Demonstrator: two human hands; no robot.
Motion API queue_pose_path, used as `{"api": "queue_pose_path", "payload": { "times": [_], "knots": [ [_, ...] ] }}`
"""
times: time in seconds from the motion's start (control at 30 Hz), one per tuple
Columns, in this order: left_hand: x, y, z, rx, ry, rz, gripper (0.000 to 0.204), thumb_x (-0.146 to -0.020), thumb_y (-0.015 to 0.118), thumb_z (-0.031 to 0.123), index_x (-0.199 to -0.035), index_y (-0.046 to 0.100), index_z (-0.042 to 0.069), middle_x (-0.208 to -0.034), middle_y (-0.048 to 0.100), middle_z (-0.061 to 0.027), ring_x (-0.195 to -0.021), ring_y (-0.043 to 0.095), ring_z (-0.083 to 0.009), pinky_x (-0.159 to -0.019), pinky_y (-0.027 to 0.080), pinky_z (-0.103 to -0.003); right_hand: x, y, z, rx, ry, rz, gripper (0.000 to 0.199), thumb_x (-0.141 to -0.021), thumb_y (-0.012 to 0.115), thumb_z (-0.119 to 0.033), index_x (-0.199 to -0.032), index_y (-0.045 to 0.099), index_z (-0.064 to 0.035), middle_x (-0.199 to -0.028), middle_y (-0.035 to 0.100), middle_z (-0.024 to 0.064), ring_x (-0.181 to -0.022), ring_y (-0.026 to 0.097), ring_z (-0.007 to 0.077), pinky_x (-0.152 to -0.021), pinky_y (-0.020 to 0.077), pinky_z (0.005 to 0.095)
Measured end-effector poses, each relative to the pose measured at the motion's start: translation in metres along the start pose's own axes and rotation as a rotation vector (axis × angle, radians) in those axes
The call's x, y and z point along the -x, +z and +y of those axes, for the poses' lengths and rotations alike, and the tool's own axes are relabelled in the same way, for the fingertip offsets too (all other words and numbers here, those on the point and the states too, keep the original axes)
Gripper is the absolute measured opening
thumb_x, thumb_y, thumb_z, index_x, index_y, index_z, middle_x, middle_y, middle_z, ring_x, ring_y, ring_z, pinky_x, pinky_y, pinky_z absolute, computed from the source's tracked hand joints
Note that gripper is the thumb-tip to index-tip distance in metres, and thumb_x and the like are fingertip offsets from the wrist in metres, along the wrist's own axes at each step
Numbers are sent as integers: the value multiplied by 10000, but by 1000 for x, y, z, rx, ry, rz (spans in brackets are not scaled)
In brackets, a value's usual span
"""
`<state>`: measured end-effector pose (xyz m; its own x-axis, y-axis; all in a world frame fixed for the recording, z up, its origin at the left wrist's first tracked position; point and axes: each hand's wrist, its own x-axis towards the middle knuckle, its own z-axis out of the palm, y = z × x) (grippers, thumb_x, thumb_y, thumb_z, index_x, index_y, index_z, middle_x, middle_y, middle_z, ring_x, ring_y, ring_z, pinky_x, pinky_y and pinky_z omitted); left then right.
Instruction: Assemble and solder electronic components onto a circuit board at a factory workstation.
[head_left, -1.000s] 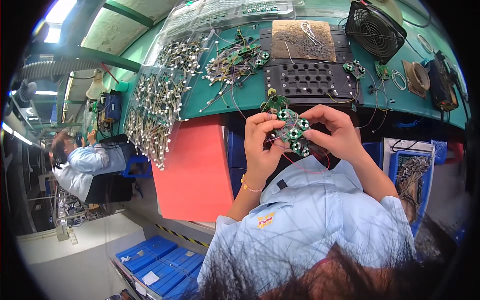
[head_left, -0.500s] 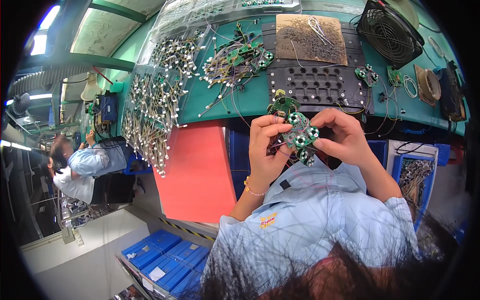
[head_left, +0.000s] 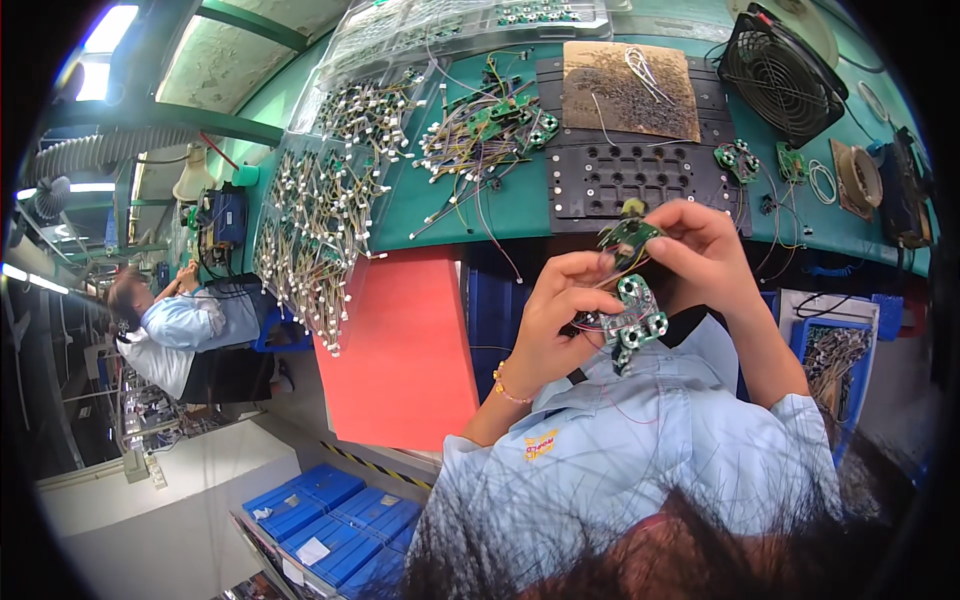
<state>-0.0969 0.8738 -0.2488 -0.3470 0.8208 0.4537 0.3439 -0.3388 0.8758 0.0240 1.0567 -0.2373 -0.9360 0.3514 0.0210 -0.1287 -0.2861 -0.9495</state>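
Observation:
My left hand [head_left: 562, 312] grips a green circuit board [head_left: 637, 318] with white round parts and thin wires, close to my chest. My right hand [head_left: 703, 258] pinches a second, smaller green board [head_left: 629, 240] by its edge, just above the first. Fine wires run between the two boards near my left fingertips. Past my hands lies a black fixture plate [head_left: 641, 178] with rows of recesses. Left of that plate is a heap of wired green boards [head_left: 500, 125].
Many white-plugged wire bundles [head_left: 320, 215] lie in clear trays at the left. A red sheet [head_left: 400, 350] hangs over the bench edge. A black fan [head_left: 783, 75] stands at the back right, near a scorched brown board [head_left: 625, 90]. Another person [head_left: 195, 320] sits far left.
My right hand has moved up from the board with white round parts and now holds the smaller board. My left hand has shifted slightly right and down with the larger one.

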Motion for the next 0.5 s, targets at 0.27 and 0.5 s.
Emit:
{"api": "queue_pose_path", "payload": {
  "times": [0.27, 0.5],
  "knots": [
    [-2, -38, 2, 492, -56, 433, 239, -781, 742, 154, -878, 557, 37, -1245, 459, -190, -1133, 541, -342, -980, 443, -494, 3, -19, -2, 12, -272, 328, 113, -887, 578, -37, -984, 554, 17, -923, 637, 82, -785, 620, 124, -742, 496, 253],
    [11, -74, 3, 257, -128, 336, 395, -810, 699, 368, -929, 566, 15, -1107, 549, -148, -1006, 600, -264, -879, 496, -374, 16, -36, -12, -15, -437, 354, 132, -879, 556, -32, -997, 531, 21, -961, 614, 109, -830, 627, 166, -769, 525, 318]
  ]
}}
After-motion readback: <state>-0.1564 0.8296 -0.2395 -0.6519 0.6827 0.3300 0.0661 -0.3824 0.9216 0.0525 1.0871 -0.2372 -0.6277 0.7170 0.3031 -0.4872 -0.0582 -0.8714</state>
